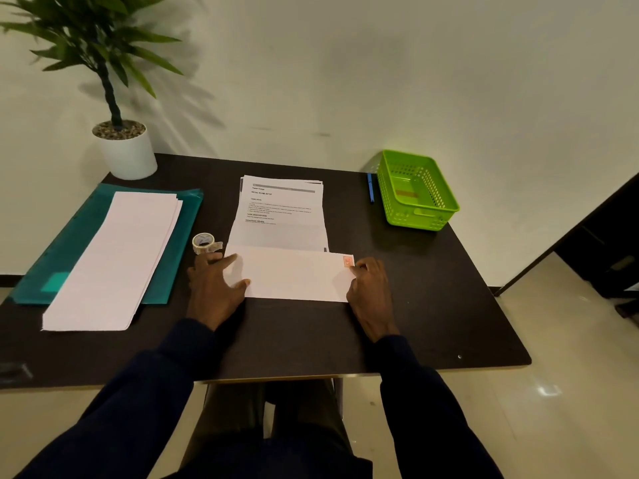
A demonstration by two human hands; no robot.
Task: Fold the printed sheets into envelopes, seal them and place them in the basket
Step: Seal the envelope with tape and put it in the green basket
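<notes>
A white envelope [297, 276] with a red stamp at its top right corner lies flat on the dark table, in front of me. My left hand [216, 288] rests on its left end with the fingers spread flat. My right hand [370, 288] holds its right end, with curled fingers at the edge near the stamp. Behind the envelope lies a stack of printed sheets [281, 212], its near edge touching the envelope. A green plastic basket [420, 202] stands at the back right with something flat inside.
A roll of tape [204, 242] sits just beyond my left hand. A pile of white envelopes [114, 257] lies on a teal folder [65, 257] at left. A potted plant [126, 150] stands at the back left; a blue pen [370, 187] lies beside the basket.
</notes>
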